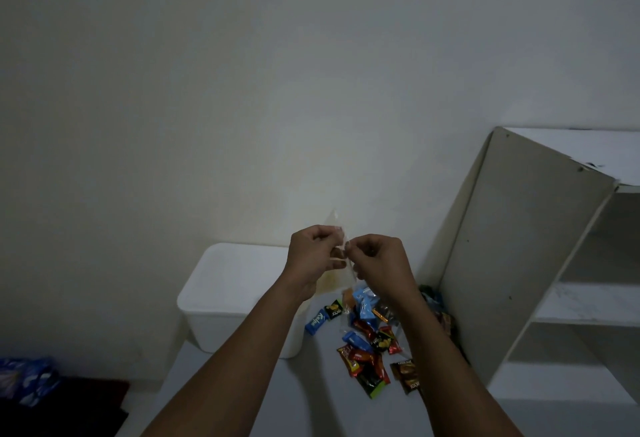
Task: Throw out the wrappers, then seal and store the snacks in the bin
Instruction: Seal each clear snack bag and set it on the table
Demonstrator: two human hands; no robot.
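Both hands are raised in front of me, pinching the top of a clear plastic bag [335,220]. My left hand [313,256] grips its left side and my right hand [379,260] grips its right side, fingertips nearly touching. The bag hangs down between them with a few candies [363,305] showing in its lower part. Below, several small wrapped candies [367,350] in blue, red, black and brown lie scattered on the white table [214,398]. A white plastic bin [221,298] stands at the table's back left, partly hidden by my left forearm.
A white shelf unit [526,263] with open compartments stands close on the right, touching the table. A blue patterned bag [26,381] lies at the lower left on a dark surface. A plain wall fills the background.
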